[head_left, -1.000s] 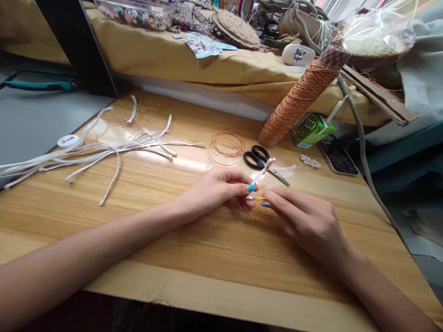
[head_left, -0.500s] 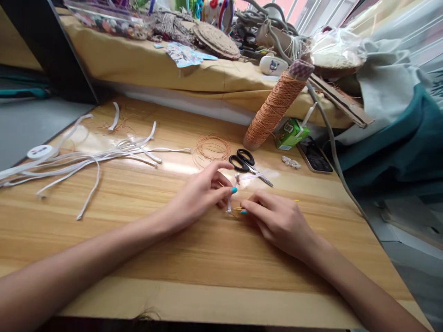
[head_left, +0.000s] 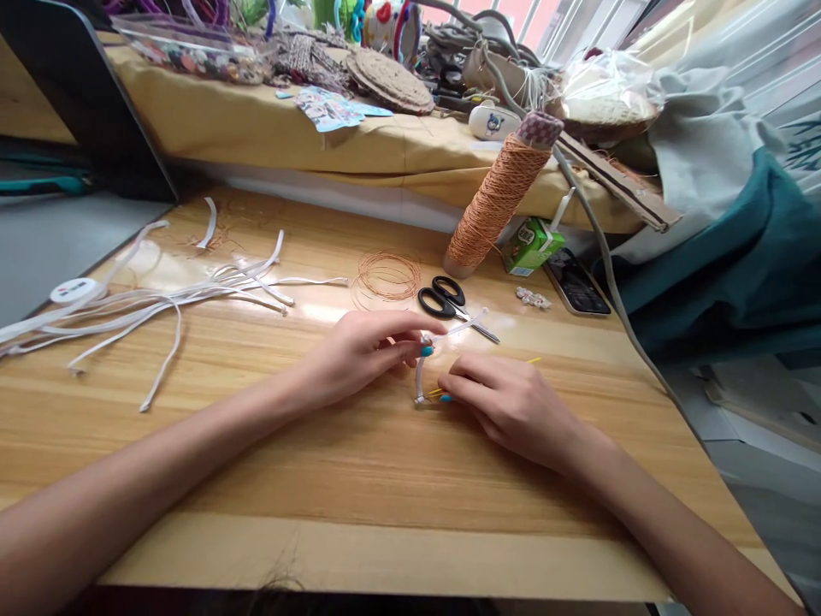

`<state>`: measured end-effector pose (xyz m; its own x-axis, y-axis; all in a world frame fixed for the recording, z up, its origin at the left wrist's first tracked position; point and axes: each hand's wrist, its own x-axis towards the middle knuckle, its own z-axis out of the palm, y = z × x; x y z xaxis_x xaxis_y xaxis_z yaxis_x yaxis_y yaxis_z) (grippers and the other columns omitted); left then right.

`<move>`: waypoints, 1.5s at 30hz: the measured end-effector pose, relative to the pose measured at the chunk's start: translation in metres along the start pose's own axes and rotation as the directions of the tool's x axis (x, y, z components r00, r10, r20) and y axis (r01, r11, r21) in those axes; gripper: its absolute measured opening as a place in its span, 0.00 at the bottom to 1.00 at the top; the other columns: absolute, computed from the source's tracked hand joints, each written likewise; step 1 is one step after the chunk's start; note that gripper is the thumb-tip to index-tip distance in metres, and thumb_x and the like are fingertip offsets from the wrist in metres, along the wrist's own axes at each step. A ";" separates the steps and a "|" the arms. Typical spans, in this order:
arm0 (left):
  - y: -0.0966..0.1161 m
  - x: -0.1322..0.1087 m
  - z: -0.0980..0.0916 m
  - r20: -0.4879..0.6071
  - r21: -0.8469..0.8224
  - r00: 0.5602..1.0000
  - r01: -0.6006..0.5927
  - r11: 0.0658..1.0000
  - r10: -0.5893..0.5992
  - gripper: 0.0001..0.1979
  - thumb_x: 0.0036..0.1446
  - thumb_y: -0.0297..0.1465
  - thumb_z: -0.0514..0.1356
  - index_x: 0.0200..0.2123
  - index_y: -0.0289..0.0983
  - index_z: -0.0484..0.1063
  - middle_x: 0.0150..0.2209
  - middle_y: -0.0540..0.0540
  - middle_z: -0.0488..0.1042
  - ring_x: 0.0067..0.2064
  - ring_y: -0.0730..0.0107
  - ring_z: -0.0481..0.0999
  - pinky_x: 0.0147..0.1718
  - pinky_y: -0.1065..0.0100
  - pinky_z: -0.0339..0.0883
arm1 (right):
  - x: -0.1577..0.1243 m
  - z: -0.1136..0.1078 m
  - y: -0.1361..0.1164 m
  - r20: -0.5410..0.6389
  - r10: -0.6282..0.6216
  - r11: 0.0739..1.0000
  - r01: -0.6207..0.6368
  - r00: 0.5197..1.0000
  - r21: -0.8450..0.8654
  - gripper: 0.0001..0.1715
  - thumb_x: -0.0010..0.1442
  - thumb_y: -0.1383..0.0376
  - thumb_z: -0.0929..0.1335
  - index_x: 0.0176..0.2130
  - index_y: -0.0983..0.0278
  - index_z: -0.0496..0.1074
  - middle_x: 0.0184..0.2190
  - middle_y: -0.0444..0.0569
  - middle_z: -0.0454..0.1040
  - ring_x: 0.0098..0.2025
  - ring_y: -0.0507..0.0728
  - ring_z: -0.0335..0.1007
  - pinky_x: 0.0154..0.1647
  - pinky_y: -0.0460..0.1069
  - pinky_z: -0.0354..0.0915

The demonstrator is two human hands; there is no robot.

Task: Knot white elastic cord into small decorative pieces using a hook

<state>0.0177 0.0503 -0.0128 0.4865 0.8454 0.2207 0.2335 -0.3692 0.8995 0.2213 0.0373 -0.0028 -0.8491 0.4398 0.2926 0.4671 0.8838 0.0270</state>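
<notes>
My left hand [head_left: 369, 346] pinches a short white ribbon strip [head_left: 420, 376] that bends down to the wooden table [head_left: 359, 462]. My right hand [head_left: 506, 406] is closed on a thin yellow stick-like tool [head_left: 437, 393], whose tip meets the ribbon's lower end; its other end pokes out behind the hand. Both hands rest on the table near its middle, fingertips almost touching. Black-handled scissors [head_left: 449, 299] lie just beyond them, and a coil of thin copper-coloured wire [head_left: 388, 275] sits to the scissors' left.
A bundle of long white ribbon strips [head_left: 147, 295] sprawls at the left. A cone of orange cord [head_left: 491, 201], a green carton [head_left: 529, 245], a phone [head_left: 575, 287] and small beads [head_left: 532, 298] stand behind. A cluttered cloth-covered shelf [head_left: 308, 128] runs along the back.
The view has shifted right and up. The ribbon, earlier pointing up towards the scissors, now hangs down from my left hand; both hands stay together at the same spot.
</notes>
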 end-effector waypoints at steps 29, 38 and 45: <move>-0.003 0.007 -0.017 0.065 -0.215 0.980 0.198 0.956 -0.188 0.11 0.52 0.31 0.55 0.38 0.33 0.70 0.29 0.48 0.71 0.22 0.80 0.65 0.20 0.77 0.60 | 0.003 -0.004 0.000 -0.037 -0.114 0.987 0.109 0.993 -0.114 0.17 0.60 0.73 0.56 0.30 0.69 0.71 0.24 0.49 0.71 0.26 0.53 0.62 0.27 0.47 0.57; 0.010 0.004 -0.019 0.010 0.046 0.999 -0.044 0.998 0.044 0.09 0.54 0.29 0.55 0.38 0.36 0.72 0.36 0.46 0.69 0.37 0.73 0.68 0.32 0.74 0.62 | 0.002 -0.003 0.001 -0.010 -0.101 0.989 0.099 0.995 -0.106 0.15 0.60 0.73 0.57 0.31 0.69 0.70 0.24 0.48 0.71 0.26 0.52 0.61 0.27 0.47 0.57; 0.001 0.003 -0.010 -0.184 0.019 0.983 0.009 1.000 -0.006 0.05 0.52 0.29 0.57 0.31 0.34 0.70 0.31 0.48 0.73 0.33 0.74 0.70 0.32 0.73 0.62 | 0.002 -0.005 -0.001 -0.018 -0.091 0.986 0.087 0.996 -0.144 0.17 0.60 0.73 0.56 0.30 0.67 0.70 0.24 0.47 0.71 0.27 0.52 0.63 0.26 0.46 0.56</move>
<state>0.0112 0.0565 -0.0070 0.3221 0.9040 0.2812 0.2540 -0.3687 0.8942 0.2201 0.0369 0.0024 -0.8833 0.3550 0.3061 0.4222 0.8863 0.1902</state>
